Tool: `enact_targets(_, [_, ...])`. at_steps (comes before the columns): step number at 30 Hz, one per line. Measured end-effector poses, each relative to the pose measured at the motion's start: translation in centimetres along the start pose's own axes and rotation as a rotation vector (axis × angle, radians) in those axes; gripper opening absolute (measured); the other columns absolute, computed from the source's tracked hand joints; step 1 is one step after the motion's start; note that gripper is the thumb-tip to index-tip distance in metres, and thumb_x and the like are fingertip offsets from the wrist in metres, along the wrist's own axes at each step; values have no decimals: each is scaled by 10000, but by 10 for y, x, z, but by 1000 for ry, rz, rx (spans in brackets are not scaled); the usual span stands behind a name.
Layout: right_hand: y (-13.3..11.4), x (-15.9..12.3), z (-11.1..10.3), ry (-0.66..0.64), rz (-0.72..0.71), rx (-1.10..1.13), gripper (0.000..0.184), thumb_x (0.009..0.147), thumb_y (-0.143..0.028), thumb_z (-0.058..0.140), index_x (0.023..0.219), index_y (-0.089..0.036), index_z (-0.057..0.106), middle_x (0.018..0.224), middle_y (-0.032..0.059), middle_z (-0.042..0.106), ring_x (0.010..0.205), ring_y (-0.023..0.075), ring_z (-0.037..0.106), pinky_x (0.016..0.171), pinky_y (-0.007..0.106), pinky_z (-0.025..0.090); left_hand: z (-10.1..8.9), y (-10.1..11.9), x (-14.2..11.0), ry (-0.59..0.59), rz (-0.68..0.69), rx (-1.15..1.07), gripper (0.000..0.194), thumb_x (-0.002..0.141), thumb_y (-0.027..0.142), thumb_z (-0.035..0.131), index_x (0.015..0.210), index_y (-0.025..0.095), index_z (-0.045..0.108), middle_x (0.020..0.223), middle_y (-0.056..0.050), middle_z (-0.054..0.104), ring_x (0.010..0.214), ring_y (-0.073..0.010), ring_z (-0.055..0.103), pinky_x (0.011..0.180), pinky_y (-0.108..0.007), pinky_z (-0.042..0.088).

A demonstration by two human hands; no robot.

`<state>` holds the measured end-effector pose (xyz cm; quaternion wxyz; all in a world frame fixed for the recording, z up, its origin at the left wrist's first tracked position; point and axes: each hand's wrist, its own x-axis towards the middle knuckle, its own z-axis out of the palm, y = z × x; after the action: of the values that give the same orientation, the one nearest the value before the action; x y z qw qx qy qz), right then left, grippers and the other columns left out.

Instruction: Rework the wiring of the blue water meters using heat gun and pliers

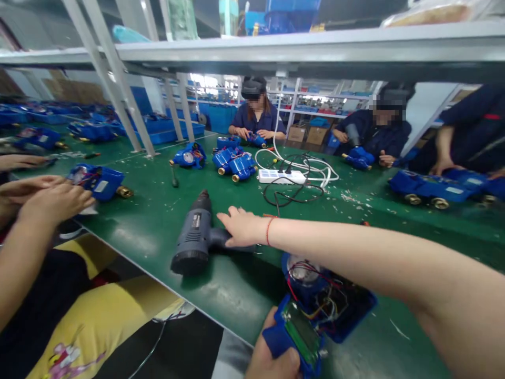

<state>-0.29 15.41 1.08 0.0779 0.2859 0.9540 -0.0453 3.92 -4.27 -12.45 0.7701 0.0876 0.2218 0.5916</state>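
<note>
In my left hand [272, 352], at the bottom, is a blue meter cover with a green circuit board [302, 334]; my fingers and thumb grip its edges. Wires join it to an opened blue meter body [335, 305] lying beside it on the table, with a round dial partly behind my forearm. My right hand [244, 227] reaches across to the left, palm down over the handle of a grey heat gun [193, 237]. Its fingers are apart, and the handle shows beneath and beyond them. The heat gun lies on its side on the table, nozzle pointing away.
A white power strip [281, 177] with tangled cables lies ahead. Several blue meters [234, 163] with brass fittings stand beyond the heat gun. At left, a co-worker's hands [55, 202] are by another blue meter [98, 181]. More people work across the green table [153, 221]. A shelf [276, 50] spans overhead.
</note>
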Motion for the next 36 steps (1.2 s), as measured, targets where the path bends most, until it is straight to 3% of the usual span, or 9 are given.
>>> enact_targets(4, [36,-60,-55,52,-88,79,228,886,-281,606,1064,-140,624,1030,76,641,879,174,590,739,292,456,6,11,-9,1,-30,-32,539,704,254,814,1214,249,640,1054,-77,753,1032,-245,677,969,-351,466])
enact_targets(6, [48,-104,-62,171,-65,115,142,926,-252,536,946,-144,625,862,25,640,752,135,562,665,277,425,10,15,-10,-2,-52,-78,381,736,218,788,1108,246,709,1027,-61,767,998,-206,689,920,-288,494])
enact_targets(10, [50,-197,-21,580,-19,278,96,892,-140,555,803,-151,589,773,5,608,709,108,525,648,253,408,19,18,-10,-1,-69,-134,152,757,178,767,889,253,780,985,-28,783,898,-159,712,813,-234,541])
enact_targets(14, [32,-247,42,777,46,223,63,894,-112,571,881,-162,607,822,27,606,802,144,485,754,319,364,21,17,-12,47,-81,-120,190,764,165,760,941,232,774,991,-50,781,897,-177,712,818,-276,561])
enact_targets(18, [19,-250,74,767,59,209,106,900,-158,585,980,-178,652,892,47,631,852,178,480,816,381,311,18,14,-15,79,-92,-94,166,783,173,743,939,225,763,993,-51,769,864,-167,696,761,-278,565])
enact_targets(26, [30,-239,83,702,16,236,139,920,-234,576,810,-189,648,856,22,614,840,182,481,815,392,240,20,2,-23,250,-32,283,408,712,342,805,1056,212,628,929,-40,680,726,-127,620,657,-251,504])
enact_targets(30, [31,-236,83,696,-35,177,186,932,-239,551,775,-171,623,841,33,620,812,188,485,815,392,245,19,8,-35,491,304,1029,793,749,453,716,1402,261,309,1197,-117,540,694,-163,597,682,-364,490])
enact_targets(33, [31,-234,82,694,-51,153,192,940,-234,533,779,-166,612,853,40,622,814,190,493,845,396,255,31,20,-39,634,703,1569,648,789,384,658,1362,215,406,1268,-131,471,986,-273,542,890,-450,419])
enact_targets(36, [30,-235,81,681,-63,111,184,943,-218,521,794,-163,614,857,49,622,819,194,493,859,397,271,56,27,-30,365,812,1664,194,873,263,573,1060,260,624,1088,-64,623,1074,-262,535,943,-383,361])
